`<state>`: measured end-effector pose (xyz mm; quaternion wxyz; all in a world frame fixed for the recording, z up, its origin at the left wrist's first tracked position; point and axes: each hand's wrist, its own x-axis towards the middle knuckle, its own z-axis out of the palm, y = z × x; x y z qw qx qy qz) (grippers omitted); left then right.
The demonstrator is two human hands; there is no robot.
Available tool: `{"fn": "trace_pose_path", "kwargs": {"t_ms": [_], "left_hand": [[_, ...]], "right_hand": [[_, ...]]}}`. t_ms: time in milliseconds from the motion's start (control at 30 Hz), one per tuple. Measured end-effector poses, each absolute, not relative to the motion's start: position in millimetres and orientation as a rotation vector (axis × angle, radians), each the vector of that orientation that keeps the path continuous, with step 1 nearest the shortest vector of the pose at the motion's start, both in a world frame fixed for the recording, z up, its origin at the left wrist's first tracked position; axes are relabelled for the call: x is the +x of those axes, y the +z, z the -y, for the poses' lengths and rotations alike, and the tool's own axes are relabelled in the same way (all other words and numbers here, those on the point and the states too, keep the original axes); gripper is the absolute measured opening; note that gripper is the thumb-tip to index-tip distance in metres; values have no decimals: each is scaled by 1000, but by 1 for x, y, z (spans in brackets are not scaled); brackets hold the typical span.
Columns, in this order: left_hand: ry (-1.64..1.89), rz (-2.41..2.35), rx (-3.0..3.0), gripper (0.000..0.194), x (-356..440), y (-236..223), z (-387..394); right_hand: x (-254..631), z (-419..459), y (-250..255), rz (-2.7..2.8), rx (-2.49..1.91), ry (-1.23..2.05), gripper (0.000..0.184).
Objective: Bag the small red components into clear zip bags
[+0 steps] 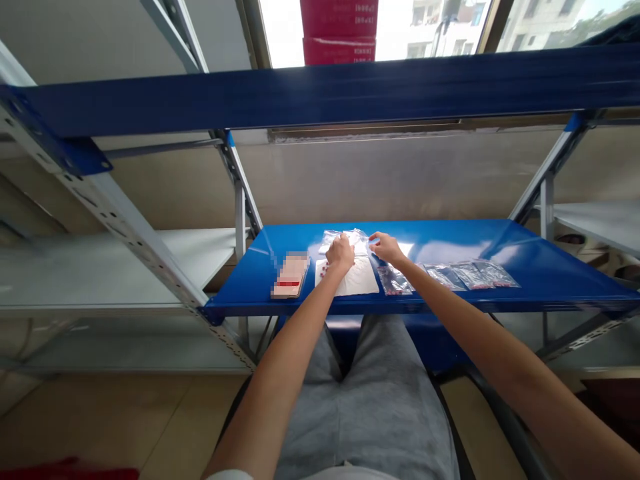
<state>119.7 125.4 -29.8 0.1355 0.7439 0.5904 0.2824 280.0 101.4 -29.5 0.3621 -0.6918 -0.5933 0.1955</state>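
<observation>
A clear plastic bag [344, 241] lies crumpled at the back of the blue steel shelf [450, 240]. My left hand [341, 254] pinches its near middle, and my right hand [385, 247] grips its right edge with the fingertips. Below the hands lies a white sheet [356, 278], perhaps paper or a flat white bag. To its left is a flat package with a red stripe [291, 275], pixelated and unreadable. Several small clear zip bags with red marks [470, 275] lie in a row to the right, the nearest [395, 281] close to my right forearm.
A blue crossbeam [320, 93] runs overhead, held by perforated grey metal uprights [135, 233]. Pale shelves [110, 267] extend to the left and right. My grey-trousered legs [370, 407] are below the shelf. Red boxes [339, 32] stand beyond the window.
</observation>
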Motion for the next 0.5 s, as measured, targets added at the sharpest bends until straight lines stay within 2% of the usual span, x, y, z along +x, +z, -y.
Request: {"fn": "trace_pose_path", "kwargs": {"t_ms": [100,367,500], "left_hand": [[765,-1731,2112,17,124,-33,-133],[873,-1648,2037,18,126,-29,-128],[989,-1479,2064,15,125,-19,-113]], "right_hand": [[272,-114,-37,1476,-1802,538,30],[273,-111,-38,1290,-1728,654,30],[280,-98,-29,1162,-1623,729,45]]}}
